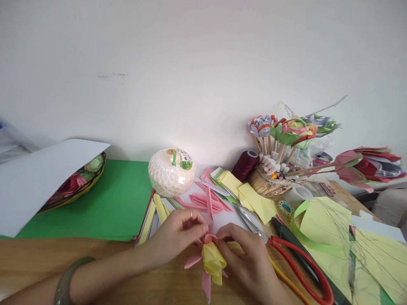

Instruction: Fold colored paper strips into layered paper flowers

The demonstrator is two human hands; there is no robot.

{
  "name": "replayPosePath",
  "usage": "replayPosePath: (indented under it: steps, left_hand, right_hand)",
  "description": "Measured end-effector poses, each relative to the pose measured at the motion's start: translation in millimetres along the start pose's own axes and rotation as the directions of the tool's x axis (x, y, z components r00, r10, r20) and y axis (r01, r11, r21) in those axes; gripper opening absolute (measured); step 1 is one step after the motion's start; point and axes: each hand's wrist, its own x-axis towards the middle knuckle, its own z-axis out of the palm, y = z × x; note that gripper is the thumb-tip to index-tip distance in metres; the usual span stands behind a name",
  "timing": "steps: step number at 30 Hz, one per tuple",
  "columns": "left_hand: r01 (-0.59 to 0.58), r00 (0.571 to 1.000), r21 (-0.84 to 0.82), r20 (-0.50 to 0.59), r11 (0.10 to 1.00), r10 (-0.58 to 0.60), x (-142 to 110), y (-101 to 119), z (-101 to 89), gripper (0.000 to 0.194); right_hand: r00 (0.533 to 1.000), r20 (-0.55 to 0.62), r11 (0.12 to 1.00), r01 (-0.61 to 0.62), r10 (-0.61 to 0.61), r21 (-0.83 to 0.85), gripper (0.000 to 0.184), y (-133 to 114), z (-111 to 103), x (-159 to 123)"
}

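A folded paper flower (214,262), yellow in the middle with pink strips spreading around it, is between my hands over the wooden table. My left hand (181,231) is closed in a pinch at its top, by the pink folded paper. From the other side, my right hand (246,254) pinches the pink paper just above the yellow part. Whether a thread runs between the fingertips cannot be made out. Behind the hands lie several folded pink paper strips (206,202). Scissors with red handles (307,258) rest right beside my right hand.
A wrapped white coconut (171,171) stands by the wall. Right of it are a maroon thread spool (246,166), yellow paper pieces (257,201) and a basket (267,185) of paper flowers on sticks. Loose threads cover yellow sheets (381,258). A green board (104,212) lies left.
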Motion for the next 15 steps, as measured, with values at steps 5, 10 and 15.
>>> replayPosePath:
  steps: [5, 10, 15]
  left_hand:
    - [0.025, 1.000, 0.024, -0.015, 0.999, -0.025, 5.1, 3.5, -5.2, 0.017]
    - [-0.174, 0.985, 0.131, 0.033, 0.976, 0.171, -2.0, 6.4, -2.4, 0.019]
    - [-0.229, 0.973, 0.179, 0.049, 0.957, 0.224, -5.6, 5.7, 1.2, 0.006]
  right_hand:
    - [0.965, -0.084, 0.968, 0.245, -0.249, -0.061, 0.015, 4.6, -6.1, 1.4]
    - [0.921, -0.110, 0.920, 0.352, -0.373, -0.171, 0.018, -0.6, -11.0, 6.1]
    - [0.912, -0.113, 0.901, 0.360, -0.394, -0.242, 0.016, -3.8, -14.2, 8.1]
